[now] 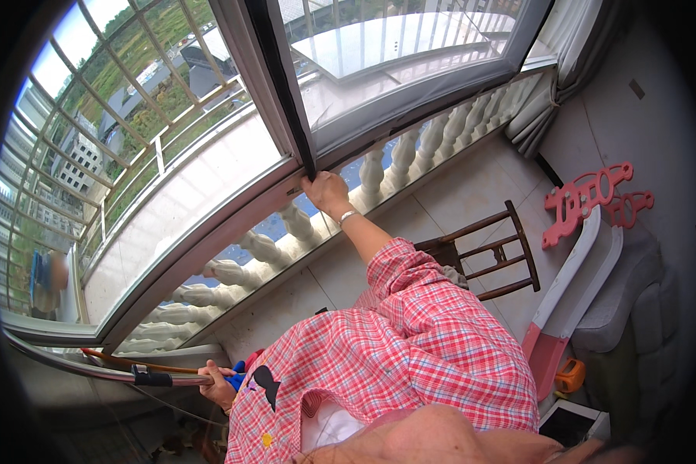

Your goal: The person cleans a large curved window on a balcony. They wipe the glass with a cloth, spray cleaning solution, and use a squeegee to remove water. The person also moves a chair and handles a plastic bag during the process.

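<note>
My right hand point(326, 191), with a silver watch or bracelet at the wrist, is closed around the bottom corner of a dark-edged sliding window sash point(278, 81). That corner meets the lower window rail point(220, 226). At the lower left, my left hand point(216, 387) grips a shiny metal pole point(81, 366) fitted with a black plastic collar point(152, 376). Against the same hand lies something blue point(236, 374), partly hidden by my checked shirt. An orange-brown stick point(127, 361) runs beside the pole.
White balusters point(372, 174) line the space under the window. Outside are metal security bars point(110, 110). A small wooden chair point(490, 255) stands on the tiled floor behind my arm. To the right are a pink-and-white children's slide point(571, 278), a grey sofa point(620, 296) and a curtain point(557, 98).
</note>
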Demonstrator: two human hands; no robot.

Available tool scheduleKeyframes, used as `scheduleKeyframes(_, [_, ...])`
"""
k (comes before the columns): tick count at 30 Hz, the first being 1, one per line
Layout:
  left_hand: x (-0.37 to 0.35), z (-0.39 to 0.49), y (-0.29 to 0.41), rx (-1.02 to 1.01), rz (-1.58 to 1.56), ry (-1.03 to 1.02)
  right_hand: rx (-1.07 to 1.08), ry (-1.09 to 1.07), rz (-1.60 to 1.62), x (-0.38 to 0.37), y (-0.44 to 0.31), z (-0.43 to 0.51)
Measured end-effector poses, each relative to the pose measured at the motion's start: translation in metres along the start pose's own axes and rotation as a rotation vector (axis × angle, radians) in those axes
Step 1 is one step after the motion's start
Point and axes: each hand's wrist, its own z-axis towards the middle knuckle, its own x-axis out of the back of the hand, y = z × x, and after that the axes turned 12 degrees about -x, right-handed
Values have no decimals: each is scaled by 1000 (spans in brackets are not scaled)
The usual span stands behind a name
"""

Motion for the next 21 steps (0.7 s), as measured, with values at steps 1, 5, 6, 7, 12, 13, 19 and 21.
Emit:
scheduleKeyframes(1, [0, 0, 0, 0, 9, 1, 5, -1, 1, 0, 0, 0])
scheduleKeyframes(5, [-1, 0, -2, -4, -15, 3, 5, -1, 7, -1, 1, 1])
scheduleKeyframes(6, [-1, 0, -2, 0, -18, 4, 4, -2, 11, -1, 1, 1])
scheduleKeyframes(7, [-2, 0, -2, 5, -27, 4, 11, -1, 10, -1, 1, 1])
scheduleKeyframes(12, [-2, 1, -1, 25, -42, -15, 34, -7, 9, -1, 4, 1])
scheduleKeyframes(13, [-2, 1, 0, 41, -41, -16, 35, -11, 10, -1, 4, 1])
scheduleKeyframes(19, [-1, 2, -4, 6, 18, -29, 33, -25, 11, 0, 5, 1])
scheduleKeyframes(21, [-3, 4, -5, 3, 26, -27, 25, -36, 24, 0, 5, 2])
